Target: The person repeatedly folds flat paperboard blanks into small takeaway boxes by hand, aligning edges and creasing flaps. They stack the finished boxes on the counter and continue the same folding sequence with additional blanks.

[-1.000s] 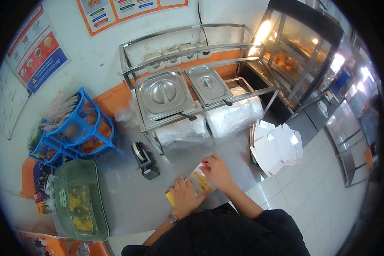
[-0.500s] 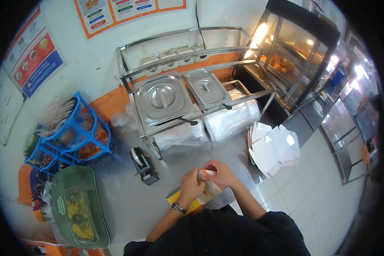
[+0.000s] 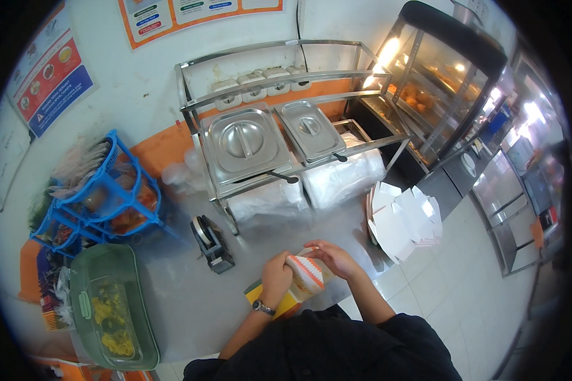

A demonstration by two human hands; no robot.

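A printed cardboard food box [image 3: 309,277], yellow, orange and white with a zigzag-edged band at its top, is tilted between my hands above the near edge of the metal counter. My left hand [image 3: 277,277], with a watch at the wrist, is closed round its left side. At the box's upper right edge is my right hand [image 3: 335,259], its fingers reaching over the top and its thumb lower down against the panel. Part of the yellow lower end lies behind my left wrist. The inside of the box is hidden.
Left of my hands stands a black tape dispenser [image 3: 212,245]. A green lidded container [image 3: 147,305] and a blue basket rack [image 3: 114,203] are farther left. Ahead is a metal rack with lidded steel pans [image 3: 245,140]; stacked white cartons [image 3: 403,222] lie right, below a lit food display [image 3: 429,89].
The box's zigzag band has turned into plain view between my hands. My right hand has shifted slightly outward and its fingers have straightened. My left hand has moved slightly left.
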